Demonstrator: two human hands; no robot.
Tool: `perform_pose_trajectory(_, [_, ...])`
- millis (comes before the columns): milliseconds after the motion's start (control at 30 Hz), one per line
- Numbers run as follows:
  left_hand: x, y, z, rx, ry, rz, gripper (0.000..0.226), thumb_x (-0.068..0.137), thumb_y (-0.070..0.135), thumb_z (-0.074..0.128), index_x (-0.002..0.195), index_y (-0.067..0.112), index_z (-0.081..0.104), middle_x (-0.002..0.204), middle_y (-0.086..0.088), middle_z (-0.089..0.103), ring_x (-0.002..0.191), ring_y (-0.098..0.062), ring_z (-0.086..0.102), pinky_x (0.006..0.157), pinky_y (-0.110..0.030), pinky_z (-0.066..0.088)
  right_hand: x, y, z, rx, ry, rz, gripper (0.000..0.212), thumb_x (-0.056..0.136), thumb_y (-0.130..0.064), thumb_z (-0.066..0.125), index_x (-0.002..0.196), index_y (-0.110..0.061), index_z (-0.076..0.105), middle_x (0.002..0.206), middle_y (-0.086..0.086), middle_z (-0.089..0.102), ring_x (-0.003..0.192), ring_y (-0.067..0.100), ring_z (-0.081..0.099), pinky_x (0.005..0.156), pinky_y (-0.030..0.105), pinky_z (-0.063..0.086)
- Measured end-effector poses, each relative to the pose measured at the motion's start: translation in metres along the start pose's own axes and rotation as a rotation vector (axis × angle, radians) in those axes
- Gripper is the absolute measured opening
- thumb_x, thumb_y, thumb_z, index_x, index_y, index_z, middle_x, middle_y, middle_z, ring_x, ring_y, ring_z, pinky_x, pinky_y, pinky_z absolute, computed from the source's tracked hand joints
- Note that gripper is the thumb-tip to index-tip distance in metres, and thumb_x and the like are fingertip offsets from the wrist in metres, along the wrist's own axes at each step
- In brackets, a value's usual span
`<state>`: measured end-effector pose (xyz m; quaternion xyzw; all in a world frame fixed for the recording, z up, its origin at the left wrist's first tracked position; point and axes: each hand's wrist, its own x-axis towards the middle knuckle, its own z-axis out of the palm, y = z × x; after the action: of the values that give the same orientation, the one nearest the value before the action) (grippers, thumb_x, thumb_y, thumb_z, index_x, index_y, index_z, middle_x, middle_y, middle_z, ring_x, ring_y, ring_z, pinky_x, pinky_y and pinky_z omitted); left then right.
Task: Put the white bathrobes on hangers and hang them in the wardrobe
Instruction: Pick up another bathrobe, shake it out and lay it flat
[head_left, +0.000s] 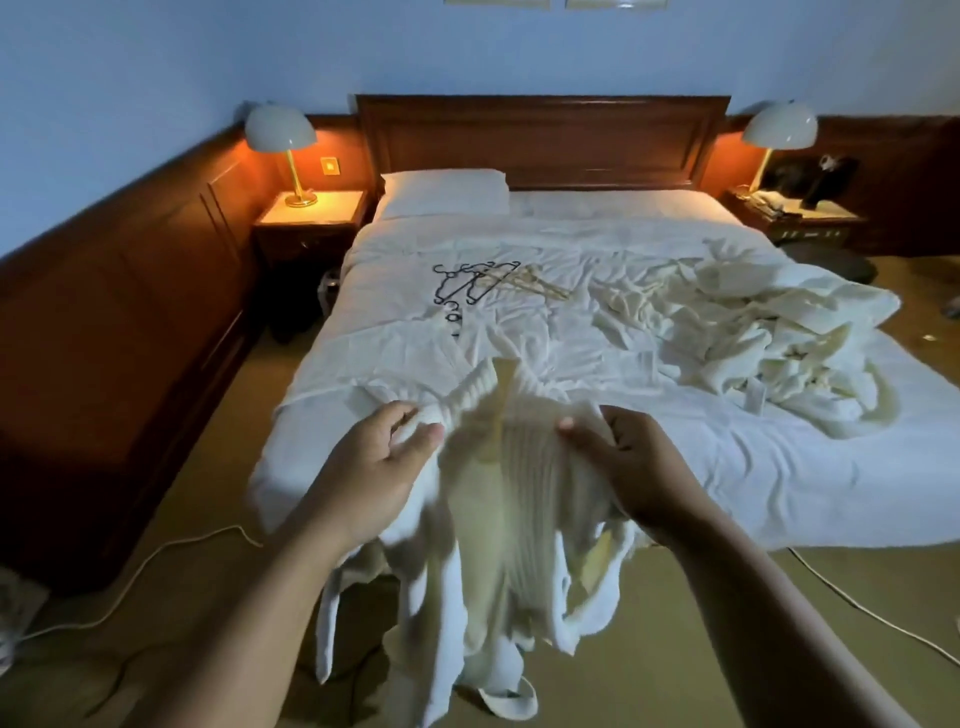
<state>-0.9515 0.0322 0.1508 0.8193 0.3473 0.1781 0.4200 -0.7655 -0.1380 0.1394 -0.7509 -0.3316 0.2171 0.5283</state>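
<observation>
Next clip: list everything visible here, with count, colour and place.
bathrobe: one, white, held over the bed's foot, hanging toward the floor
bathrobe pile: count unclear, white, bed's right side
hangers: several, black and pale, mid-bed
bed: one, white sheets
pillow: one, white, left, by the headboard
headboard: one, brown wood
lamps: two, white shades, lit, on the nightstands
nightstands: two, brown, flanking the bed
cables: pale, floor, either side
left hand: grips the bathrobe
right hand: grips the bathrobe
</observation>
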Motion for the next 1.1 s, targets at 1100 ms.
perform_pose_trajectory(1100, [-0.01,-0.001,-0.015,-0.311,0.029,0.166,0.013,0.086,0.043,0.068,0.099,0.04,0.07,0.103,0.031,0.07,0.106,0.009,0.062,0.093,-0.017,0.049,-0.012,0.021,0.019,-0.178,-0.336,0.142,0.072,0.05,-0.074,0.078,0.107,-0.029,0.069,0.102,-0.015,0.068,0.091,-0.001,0.063,0.078,0.024,0.049])
